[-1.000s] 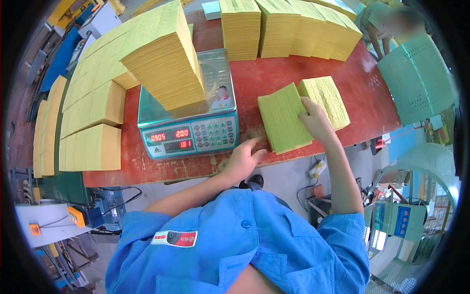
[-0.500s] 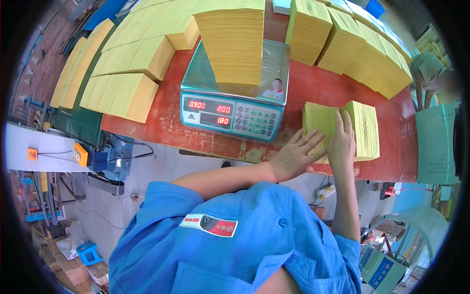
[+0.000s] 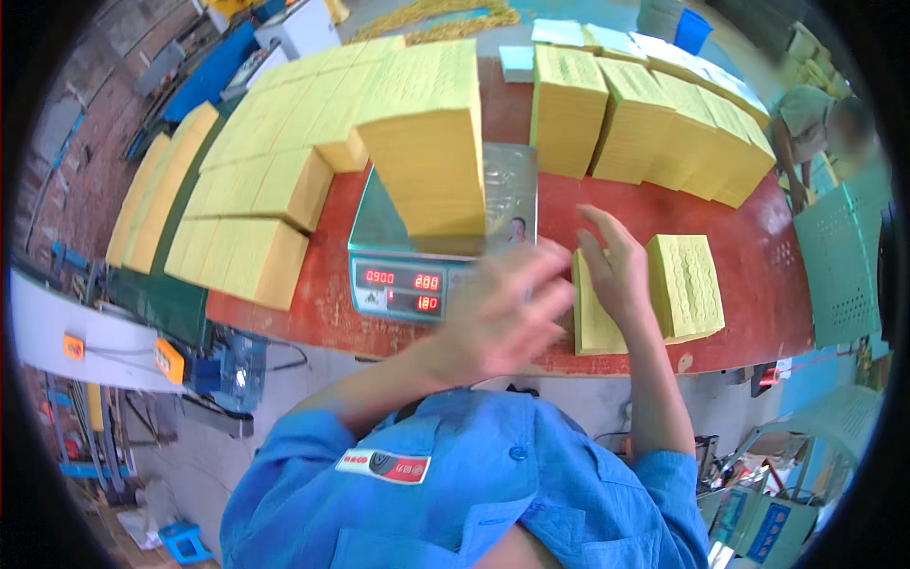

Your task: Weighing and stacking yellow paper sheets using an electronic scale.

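Observation:
A tall stack of yellow paper (image 3: pixel 428 166) stands upright on a teal digital scale (image 3: pixel 374 248) with lit red figures. In front of the scale's right side is my left hand (image 3: pixel 507 313), smeared by motion; its fingers cannot be made out clearly. My right hand (image 3: pixel 620 270) is raised over a low pile of yellow paper (image 3: pixel 597 334), fingers apart and nothing seen in them. Just right of that pile sits a taller yellow paper stack (image 3: pixel 687 284) with a wavy pattern on top.
Rows of yellow paper stacks (image 3: pixel 261 261) line the left of the red table (image 3: pixel 559 213). More tall stacks (image 3: pixel 569 114) stand at the back right. A green perforated crate (image 3: pixel 839 266) is at the right edge, with another person (image 3: pixel 806 128) beyond it.
Both hands have lifted off the low yellow pile. My left hand has moved left toward the scale, and my right has moved slightly left. The view has tilted up.

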The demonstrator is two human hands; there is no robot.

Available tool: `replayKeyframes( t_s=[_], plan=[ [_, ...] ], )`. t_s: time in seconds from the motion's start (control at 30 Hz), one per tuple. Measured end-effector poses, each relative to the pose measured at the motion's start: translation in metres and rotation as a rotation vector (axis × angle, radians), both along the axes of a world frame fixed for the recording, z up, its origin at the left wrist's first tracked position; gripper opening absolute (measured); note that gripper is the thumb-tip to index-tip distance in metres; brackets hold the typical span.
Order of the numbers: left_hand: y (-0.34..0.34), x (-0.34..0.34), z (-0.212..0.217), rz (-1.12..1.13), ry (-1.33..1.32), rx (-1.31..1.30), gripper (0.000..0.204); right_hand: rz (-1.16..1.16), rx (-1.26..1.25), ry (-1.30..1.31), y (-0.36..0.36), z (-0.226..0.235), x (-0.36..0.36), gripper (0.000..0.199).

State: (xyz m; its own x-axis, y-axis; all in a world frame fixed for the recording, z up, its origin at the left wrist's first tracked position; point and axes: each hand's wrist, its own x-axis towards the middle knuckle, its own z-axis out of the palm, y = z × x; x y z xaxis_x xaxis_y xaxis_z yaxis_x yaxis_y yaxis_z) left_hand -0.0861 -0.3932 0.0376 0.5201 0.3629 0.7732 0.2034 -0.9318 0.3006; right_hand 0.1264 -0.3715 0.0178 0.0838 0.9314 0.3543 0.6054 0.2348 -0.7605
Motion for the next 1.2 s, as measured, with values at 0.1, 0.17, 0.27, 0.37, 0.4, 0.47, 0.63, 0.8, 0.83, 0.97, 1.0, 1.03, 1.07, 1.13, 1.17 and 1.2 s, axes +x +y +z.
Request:
replayKeyframes(
  t_s=[0.1,0.17,0.27,0.37,0.4,0.47,0.63,0.8,0.83,0.97,1.0,1.03,1.07,1.13,1.17,1.2],
  plan=[
    [0.045,-0.057,0.052,0.311,-0.394,-0.077,0.042,0.102,0.003,0.355,0.065,-0.003,-0.021,0.035],
    [0.09,-0.078,0.08,0.347,-0.59,-0.452,0.054,0.124,-0.007,0.572,0.124,-0.016,-0.038,0.038],
    [0.156,-0.111,0.094,0.313,-0.593,-0.973,0.062,0.12,0.055,0.657,0.194,-0.04,-0.074,0.041],
    [0.19,-0.123,0.088,0.208,-0.422,-1.409,0.066,0.161,-0.212,0.788,0.209,-0.049,-0.107,0.052],
    [0.182,-0.114,0.094,0.188,-0.341,-1.49,0.062,0.177,-0.13,0.834,0.206,-0.055,-0.111,0.052],
    [0.174,-0.108,0.099,0.144,-0.266,-1.557,0.055,0.2,-0.053,0.87,0.194,-0.061,-0.113,0.051],
    [0.174,-0.121,0.102,-0.037,-0.063,-1.634,0.052,0.116,-0.121,0.783,0.14,-0.071,-0.103,0.046],
    [0.179,-0.128,0.094,-0.021,-0.001,-1.684,0.053,-0.116,0.116,0.477,0.05,-0.048,-0.106,0.036],
    [0.184,-0.13,0.09,-0.041,0.021,-1.683,0.053,-0.133,-0.005,0.531,0.027,-0.051,-0.104,0.034],
    [0.185,-0.128,0.091,-0.121,-0.008,-1.736,0.055,0.031,-0.455,0.917,-0.036,-0.085,-0.12,0.036],
    [0.185,-0.124,0.089,-0.125,-0.006,-1.744,0.055,0.047,-0.507,1.042,-0.038,-0.092,-0.126,0.039],
    [0.184,-0.121,0.086,-0.135,0.014,-1.747,0.055,0.067,-0.557,1.168,-0.037,-0.096,-0.133,0.043],
    [0.182,-0.116,0.085,-0.153,0.024,-1.732,0.055,0.05,-0.546,1.175,-0.033,-0.098,-0.136,0.043],
    [0.174,-0.107,0.083,-0.184,0.051,-1.717,0.055,0.229,-0.513,1.653,-0.028,-0.1,-0.137,0.046],
    [0.17,-0.104,0.082,-0.193,0.053,-1.711,0.054,0.218,-0.496,1.655,-0.028,-0.102,-0.137,0.046],
    [0.164,-0.101,0.081,-0.197,0.054,-1.706,0.054,0.184,-0.445,1.599,-0.033,-0.102,-0.14,0.045]
  ],
)
